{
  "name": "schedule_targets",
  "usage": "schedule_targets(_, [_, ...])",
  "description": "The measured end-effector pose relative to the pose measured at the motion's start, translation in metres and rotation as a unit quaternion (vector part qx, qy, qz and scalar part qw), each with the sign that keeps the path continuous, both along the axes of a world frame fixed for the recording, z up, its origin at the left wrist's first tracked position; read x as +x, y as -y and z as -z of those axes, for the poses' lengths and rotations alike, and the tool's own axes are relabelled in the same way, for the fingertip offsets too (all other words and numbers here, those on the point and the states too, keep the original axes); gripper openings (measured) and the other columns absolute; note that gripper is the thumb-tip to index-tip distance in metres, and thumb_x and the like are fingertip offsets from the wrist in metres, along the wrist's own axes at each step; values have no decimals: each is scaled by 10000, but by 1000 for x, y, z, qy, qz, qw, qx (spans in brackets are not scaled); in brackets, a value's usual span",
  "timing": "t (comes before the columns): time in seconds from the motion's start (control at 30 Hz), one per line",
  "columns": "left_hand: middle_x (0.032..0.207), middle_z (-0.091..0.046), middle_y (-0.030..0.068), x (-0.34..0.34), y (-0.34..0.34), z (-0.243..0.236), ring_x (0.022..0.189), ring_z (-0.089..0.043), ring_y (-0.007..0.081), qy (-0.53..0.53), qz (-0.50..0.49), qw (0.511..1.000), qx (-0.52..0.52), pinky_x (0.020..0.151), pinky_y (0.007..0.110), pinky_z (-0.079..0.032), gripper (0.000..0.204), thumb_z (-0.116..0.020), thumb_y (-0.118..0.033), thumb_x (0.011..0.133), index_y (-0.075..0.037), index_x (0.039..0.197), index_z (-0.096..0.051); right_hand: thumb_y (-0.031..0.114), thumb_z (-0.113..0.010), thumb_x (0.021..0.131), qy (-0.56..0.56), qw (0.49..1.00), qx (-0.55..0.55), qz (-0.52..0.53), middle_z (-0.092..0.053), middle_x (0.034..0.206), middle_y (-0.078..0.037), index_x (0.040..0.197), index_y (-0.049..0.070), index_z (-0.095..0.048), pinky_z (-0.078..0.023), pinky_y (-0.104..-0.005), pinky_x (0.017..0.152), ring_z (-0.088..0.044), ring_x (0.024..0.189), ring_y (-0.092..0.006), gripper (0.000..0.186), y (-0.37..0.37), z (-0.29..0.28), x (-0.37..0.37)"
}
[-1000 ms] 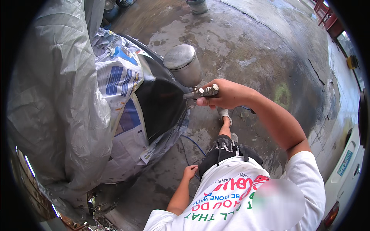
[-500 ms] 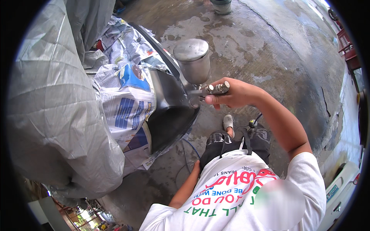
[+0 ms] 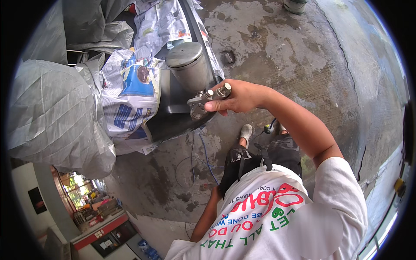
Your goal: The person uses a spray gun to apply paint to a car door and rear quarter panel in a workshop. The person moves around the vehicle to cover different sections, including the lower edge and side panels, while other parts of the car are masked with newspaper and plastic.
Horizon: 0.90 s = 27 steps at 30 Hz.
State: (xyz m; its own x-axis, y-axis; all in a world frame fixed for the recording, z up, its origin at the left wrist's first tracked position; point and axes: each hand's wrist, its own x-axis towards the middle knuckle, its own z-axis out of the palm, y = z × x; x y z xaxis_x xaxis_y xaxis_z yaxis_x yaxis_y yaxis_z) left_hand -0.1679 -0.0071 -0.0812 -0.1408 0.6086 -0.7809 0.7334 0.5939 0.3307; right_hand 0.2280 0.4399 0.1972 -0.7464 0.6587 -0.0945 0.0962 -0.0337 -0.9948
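Observation:
In my right hand (image 3: 243, 96) is a metal spray gun (image 3: 211, 94), its fingers wrapped round the handle. A lidded, cylindrical silver paint cup (image 3: 189, 71) stands on top of the gun, tilted to the left. The gun is over the edge of a glossy black vehicle panel (image 3: 170, 122); any gap between them is hard to judge. Newspaper (image 3: 132, 97) masks the area left of the bare black surface. My left forearm (image 3: 207, 216) hangs beside my shorts, which hide the hand and its fingers.
Grey plastic sheeting (image 3: 56, 117) drapes the left side. A thin blue hose (image 3: 206, 158) loops on the stained concrete floor (image 3: 277, 52) near my feet. At the top stands a bucket (image 3: 296, 6). A cluttered counter (image 3: 99, 225) lies at lower left.
My view has turned and shifted. My right hand and the spray gun now sit further left over the black panel. The lower-left counter has come into view.

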Motion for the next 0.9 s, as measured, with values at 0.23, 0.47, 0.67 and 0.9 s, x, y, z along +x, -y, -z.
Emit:
schedule_targets(0.23, [1021, -740, 243, 115, 132, -3, 961, -742, 322, -30, -86, 995, -52, 826, 411, -551, 376, -749, -276, 845, -72, 1161, -743, 613, -696, 905, 17, 998, 45, 48, -672, 749, -72, 1108, 108, -743, -516, -365, 732, -642, 726, -200, 547, -31, 7, 12])
schedule_targets(0.47, [1032, -744, 236, 164, 144, -35, 978, -741, 311, 22, -54, 998, -36, 840, 401, -554, 362, -731, -247, 859, -71, 1176, -741, 604, -696, 898, -3, 965, 107, 238, -724, 1179, -179, 1368, 193, -643, -535, -447, 934, -690, 1097, -371, 626, -12, 74, 8])
schedule_targets(0.67, [1087, -770, 135, 168, 134, -32, 1015, -741, 233, 59, -88, 993, -52, 890, 338, -557, 309, -702, -176, 926, -88, 1220, -736, 630, -679, 902, -3, 999, 34, 39, -756, 1042, -144, 1264, 143, -702, -550, -413, 869, -734, 953, -309, 607, 37, 107, 24])
schedule_targets(0.9, [1096, -771, 123, 180, 114, -15, 999, -742, 213, 50, -153, 987, -8, 877, 324, -557, 278, -686, -215, 966, -97, 1211, -743, 655, -693, 875, 41, 987, 72, 135, -748, 981, -130, 1203, 152, -723, -538, -415, 884, -715, 1018, -297, 601, 11, 125, 26])
